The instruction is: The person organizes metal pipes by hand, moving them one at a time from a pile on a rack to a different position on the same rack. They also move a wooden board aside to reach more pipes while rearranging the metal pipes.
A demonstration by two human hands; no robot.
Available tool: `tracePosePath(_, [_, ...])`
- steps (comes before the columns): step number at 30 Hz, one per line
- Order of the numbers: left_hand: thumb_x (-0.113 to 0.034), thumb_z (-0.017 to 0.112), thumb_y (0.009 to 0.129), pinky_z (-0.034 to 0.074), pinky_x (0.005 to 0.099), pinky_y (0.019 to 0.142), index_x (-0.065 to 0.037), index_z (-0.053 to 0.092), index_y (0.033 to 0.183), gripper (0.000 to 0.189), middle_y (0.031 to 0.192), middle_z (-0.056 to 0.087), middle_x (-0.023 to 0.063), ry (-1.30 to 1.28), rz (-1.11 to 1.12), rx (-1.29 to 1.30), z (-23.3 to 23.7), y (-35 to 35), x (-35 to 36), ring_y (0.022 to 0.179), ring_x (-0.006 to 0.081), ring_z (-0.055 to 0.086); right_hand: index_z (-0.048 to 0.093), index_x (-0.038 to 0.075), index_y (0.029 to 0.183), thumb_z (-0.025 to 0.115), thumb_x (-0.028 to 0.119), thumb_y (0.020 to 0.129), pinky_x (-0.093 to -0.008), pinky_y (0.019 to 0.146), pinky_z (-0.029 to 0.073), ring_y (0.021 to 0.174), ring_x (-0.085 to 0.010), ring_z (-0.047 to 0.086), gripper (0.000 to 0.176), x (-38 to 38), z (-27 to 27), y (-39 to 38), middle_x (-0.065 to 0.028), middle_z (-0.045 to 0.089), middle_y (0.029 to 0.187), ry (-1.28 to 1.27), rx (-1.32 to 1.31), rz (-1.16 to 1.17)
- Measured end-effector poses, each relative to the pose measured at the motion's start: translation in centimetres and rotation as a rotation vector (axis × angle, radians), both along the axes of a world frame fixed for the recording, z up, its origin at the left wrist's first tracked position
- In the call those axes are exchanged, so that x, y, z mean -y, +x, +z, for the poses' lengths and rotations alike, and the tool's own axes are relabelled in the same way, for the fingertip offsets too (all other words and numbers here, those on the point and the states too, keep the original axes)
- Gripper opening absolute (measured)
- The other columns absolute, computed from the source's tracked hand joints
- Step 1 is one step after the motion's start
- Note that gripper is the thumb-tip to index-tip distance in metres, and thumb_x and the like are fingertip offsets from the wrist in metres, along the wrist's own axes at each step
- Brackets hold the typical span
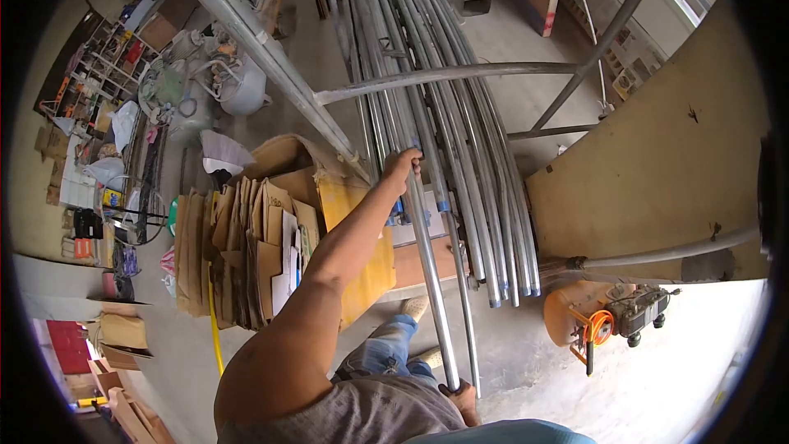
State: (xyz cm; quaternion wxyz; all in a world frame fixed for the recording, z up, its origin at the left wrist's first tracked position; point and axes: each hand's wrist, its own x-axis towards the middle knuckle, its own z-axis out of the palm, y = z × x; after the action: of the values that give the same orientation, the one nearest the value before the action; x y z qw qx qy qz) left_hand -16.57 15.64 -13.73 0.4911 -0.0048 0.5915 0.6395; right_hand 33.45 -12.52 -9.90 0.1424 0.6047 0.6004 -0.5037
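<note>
A long grey metal pipe (431,284) slants from the rack down to my body. My left hand (401,169), arm stretched forward, is closed around it beside the bundle of pipes. Near its lower end my right hand (462,400) wraps the same pipe, low by my waist; part of that hand is hidden by my clothing. Several similar pipes (485,197), some with blue ends, lie side by side just right of my left hand. A thinner pipe (464,312) hangs close beside the held one.
Folded cardboard (238,247) stands in a box at left, by a yellow board (349,238). A metal frame (452,74) crosses over the pipes. An orange air compressor (575,316) sits on the floor at right, below a large tan panel (657,173). Tanks (242,82) stand at upper left.
</note>
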Motion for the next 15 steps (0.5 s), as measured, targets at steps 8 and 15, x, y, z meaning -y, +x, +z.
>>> tracePosePath(8, [-0.017, 0.067, 0.08, 0.048, 0.0341, 0.045, -0.001, 0.058, 0.084, 0.019, 0.071, 0.057, 0.0087, 0.097, 0.152, -0.055, 5.0, -3.5, -0.6, 0.054, 0.0206, 0.059, 0.06, -0.005, 0.102, 0.078, 0.022, 0.072, -0.0392, 0.068, 0.05, 0.074, -0.0219, 0.062, 0.044, -15.6, -2.0, -23.1, -0.0148, 0.064, 0.077, 0.293, -0.748, -0.01])
tracePosePath(15, [-0.02, 0.066, 0.082, 0.048, 0.0344, 0.051, 0.001, 0.058, 0.085, 0.022, 0.073, 0.061, 0.0092, -0.074, -0.096, -0.208, 5.6, -6.0, 3.3, 0.058, 0.0202, 0.059, 0.053, -0.007, 0.114, 0.071, 0.029, 0.069, -0.0383, 0.083, 0.049, 0.098, -0.0358, 0.063, 0.06, -26.6, 0.6, -43.6, -0.0275, 0.063, 0.103, 0.178, -0.825, 0.216])
